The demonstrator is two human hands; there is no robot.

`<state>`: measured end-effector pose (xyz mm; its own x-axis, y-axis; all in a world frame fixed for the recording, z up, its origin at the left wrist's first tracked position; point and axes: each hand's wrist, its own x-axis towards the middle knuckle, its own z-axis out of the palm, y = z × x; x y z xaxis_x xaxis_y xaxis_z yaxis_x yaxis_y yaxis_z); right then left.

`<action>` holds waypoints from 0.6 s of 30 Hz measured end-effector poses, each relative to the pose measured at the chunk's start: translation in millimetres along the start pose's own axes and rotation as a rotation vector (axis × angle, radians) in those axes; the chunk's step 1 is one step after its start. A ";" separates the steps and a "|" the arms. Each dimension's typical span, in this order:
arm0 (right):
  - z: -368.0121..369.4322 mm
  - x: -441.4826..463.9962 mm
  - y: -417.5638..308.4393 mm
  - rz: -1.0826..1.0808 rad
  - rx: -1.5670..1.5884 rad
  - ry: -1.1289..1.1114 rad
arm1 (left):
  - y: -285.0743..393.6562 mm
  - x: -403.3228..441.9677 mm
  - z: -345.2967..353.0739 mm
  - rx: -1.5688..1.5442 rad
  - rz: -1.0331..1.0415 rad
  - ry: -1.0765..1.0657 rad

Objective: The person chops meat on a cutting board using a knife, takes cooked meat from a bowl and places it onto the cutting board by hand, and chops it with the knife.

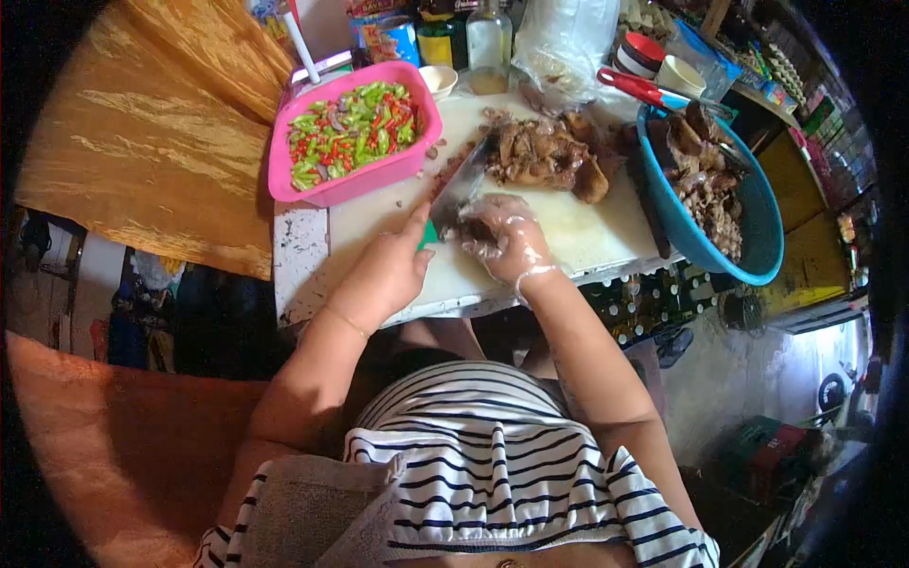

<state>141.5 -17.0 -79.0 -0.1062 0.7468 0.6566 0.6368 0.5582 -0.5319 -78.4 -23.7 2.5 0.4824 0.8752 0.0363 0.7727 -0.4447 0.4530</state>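
Note:
My left hand (390, 267) is wrapped around the green handle of a knife (463, 178), index finger stretched along it. The broad blade points away from me over the white cutting board (582, 225). My right hand (511, 237), in a clear plastic glove, is curled over a dark piece of meat (453, 227) right beside the blade; much of that piece is hidden. Beyond my hands lies a heap of browned cooked meat (544, 156), with small chopped bits along the blade's left side.
At the left, a pink basin (379, 177) holds chopped green and red peppers with onion. A blue basin (705, 254) with meat and red-handled tongs (636, 88) stands right. Behind are a glass bottle (489, 47), a small white bowl (438, 79) and a plastic bag (566, 43).

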 end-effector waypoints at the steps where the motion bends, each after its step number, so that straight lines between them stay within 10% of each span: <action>1: -4.0 -1.6 0.9 -0.017 -0.032 0.002 | 0.3 -4.2 -4.1 -0.006 -0.041 -0.023; 6: -2.9 -0.8 4.6 0.079 0.127 -0.095 | 35.9 -27.8 -40.4 0.088 -0.311 -0.253; 18: 7.6 14.5 -16.9 0.022 -0.024 -0.160 | 26.9 -41.5 -47.5 0.201 -0.040 0.053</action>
<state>123.4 -12.8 -64.6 -0.2107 0.8080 0.5501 0.6583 0.5333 -0.5312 -97.2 -63.0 55.5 0.4317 0.8992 0.0709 0.8601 -0.4341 0.2680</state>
